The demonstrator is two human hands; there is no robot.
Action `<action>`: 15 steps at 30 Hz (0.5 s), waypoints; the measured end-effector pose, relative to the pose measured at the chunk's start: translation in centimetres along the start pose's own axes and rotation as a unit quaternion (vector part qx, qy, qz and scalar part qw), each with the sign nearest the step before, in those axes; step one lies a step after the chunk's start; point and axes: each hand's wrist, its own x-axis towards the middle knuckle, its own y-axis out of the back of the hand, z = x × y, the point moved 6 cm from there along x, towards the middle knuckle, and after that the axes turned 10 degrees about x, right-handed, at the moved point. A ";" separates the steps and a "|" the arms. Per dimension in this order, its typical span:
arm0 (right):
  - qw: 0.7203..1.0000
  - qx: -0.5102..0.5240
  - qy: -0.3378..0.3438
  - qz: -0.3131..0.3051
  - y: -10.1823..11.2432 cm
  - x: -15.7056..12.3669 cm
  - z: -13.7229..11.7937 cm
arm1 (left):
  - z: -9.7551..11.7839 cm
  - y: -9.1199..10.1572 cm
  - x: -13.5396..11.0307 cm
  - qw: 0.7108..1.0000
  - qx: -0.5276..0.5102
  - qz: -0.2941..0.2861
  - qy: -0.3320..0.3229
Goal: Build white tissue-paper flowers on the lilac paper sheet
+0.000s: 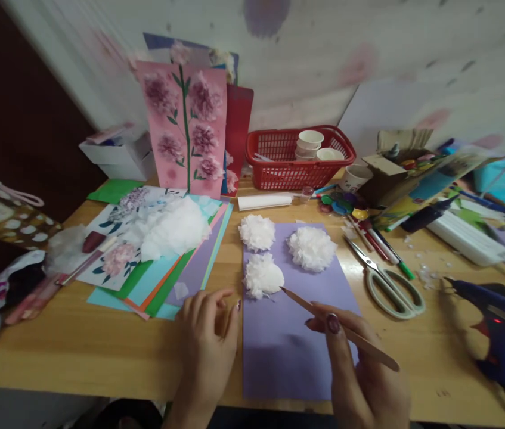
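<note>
My right hand pinches a thin wooden stick between thumb and fingers. The stick slants up to the left, and its tip sits just at the lower right edge of the near flower, a white tissue puff. I can't tell whether the tip touches the flower.

My left hand holds nothing. Its fingers are loosely bent and a little apart, resting on the table with the fingertips at the left edge of the purple sheet.

The sheet lies flat in front of me, between my hands. The near flower lies on its upper left part. Two more flowers sit above it, one at the sheet's top left corner and one to the right.

Left of the sheet is a fanned stack of coloured paper with a heap of white tissue on top. Scissors lie just right of the sheet, markers above them, and a blue glue gun sits far right. At the back, a red basket holds paper cups, and a pink card with tissue blossoms stands against the wall.
</note>
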 end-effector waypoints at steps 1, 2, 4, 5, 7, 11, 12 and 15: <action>0.999 0.008 -0.028 0.029 0.7 -0.3 0.7 | -0.2 0.4 0.0 0.999 -0.036 0.006 0.006; 0.997 0.015 -0.053 0.057 1.4 -0.6 1.6 | -0.5 0.8 0.1 0.997 -0.070 0.009 0.010; 0.992 0.025 -0.075 0.096 2.7 -1.0 3.4 | -1.2 1.7 0.3 0.993 -0.111 0.020 0.013; 0.991 0.029 -0.078 0.103 3.3 -1.0 4.4 | -1.6 2.3 0.5 0.992 -0.118 0.034 0.010; 0.989 0.048 -0.089 0.105 4.1 -0.9 6.3 | -2.6 3.6 1.2 0.991 -0.114 0.074 0.013; 0.969 0.111 -0.183 0.125 5.2 -0.7 9.9 | -4.8 5.8 3.9 0.988 -0.084 0.127 0.038; 0.959 0.138 -0.212 0.130 5.3 -0.8 10.6 | -5.2 6.3 4.8 0.987 -0.074 0.134 0.043; 0.941 0.193 -0.247 0.129 5.2 -0.8 11.9 | -5.8 6.4 7.7 0.993 -0.048 0.102 0.028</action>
